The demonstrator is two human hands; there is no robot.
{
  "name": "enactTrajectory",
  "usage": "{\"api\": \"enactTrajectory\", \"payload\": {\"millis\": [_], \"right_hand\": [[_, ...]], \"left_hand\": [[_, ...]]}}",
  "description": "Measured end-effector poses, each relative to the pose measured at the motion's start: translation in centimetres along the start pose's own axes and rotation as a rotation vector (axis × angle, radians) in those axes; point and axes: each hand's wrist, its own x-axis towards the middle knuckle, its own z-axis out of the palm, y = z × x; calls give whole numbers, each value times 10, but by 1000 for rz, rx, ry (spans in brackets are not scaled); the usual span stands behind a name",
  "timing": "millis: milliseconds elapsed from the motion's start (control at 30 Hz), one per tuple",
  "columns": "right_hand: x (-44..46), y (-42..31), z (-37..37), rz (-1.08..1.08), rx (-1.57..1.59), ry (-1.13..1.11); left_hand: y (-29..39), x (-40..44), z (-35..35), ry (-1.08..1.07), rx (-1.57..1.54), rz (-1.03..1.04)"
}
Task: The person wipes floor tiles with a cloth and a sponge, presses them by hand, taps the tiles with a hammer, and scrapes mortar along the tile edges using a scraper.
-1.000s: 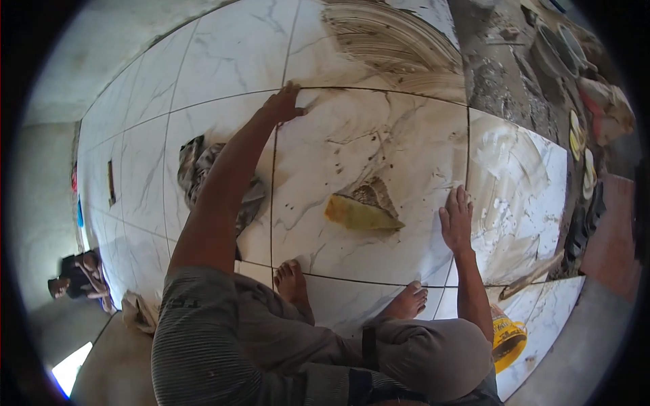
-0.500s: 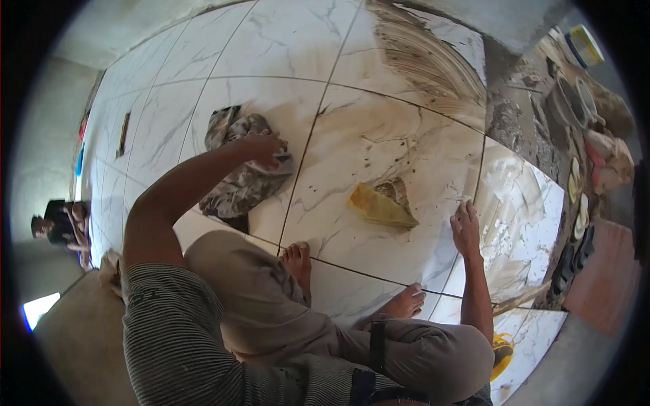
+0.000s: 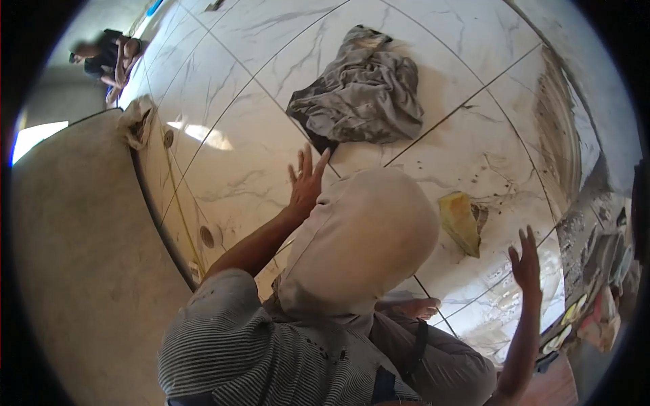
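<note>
My left hand [image 3: 308, 181] holds nothing and its fingers are spread, just beside my bent knee. Beyond its fingertips a crumpled grey patterned cloth [image 3: 365, 88] lies on the white marbled tiles, with a dark part at its near edge. Over on the right, my right hand [image 3: 527, 264] is also open and empty, thumb apart from the fingers. Nearest to it is a yellow sponge [image 3: 459, 222], dirty brown on one side, resting on a smeared tile. Dark crumbs lie around the sponge.
A person [image 3: 108, 57] sits by the wall at the far left. A measuring tape [image 3: 179, 203] stretches along the floor near round drain-like discs [image 3: 206, 237]. Brown slurry [image 3: 558, 128] streaks the tiles at right. Slippers [image 3: 556, 338] and clutter lie along the right edge.
My left hand has let go of the cloth and drawn back toward my knee. My view has swung left, bringing more of the left wall and floor into sight.
</note>
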Motion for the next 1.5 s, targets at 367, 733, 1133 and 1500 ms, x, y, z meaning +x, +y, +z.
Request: {"api": "enactTrajectory", "payload": {"millis": [367,733,1133,1500], "right_hand": [[139,-161,-24,-286,52,-21],[156,-149,-16,-9,758,-9],[199,-223,-121,-366,1834,-117],[185,-261,-22,-535,-16,80]], "left_hand": [[95,205,-16,-109,26,-42],[73,202,-48,-87,-951,20],[229,116,-161,-205,-1487,111],[43,78,-67,-83,-974,-572]]}}
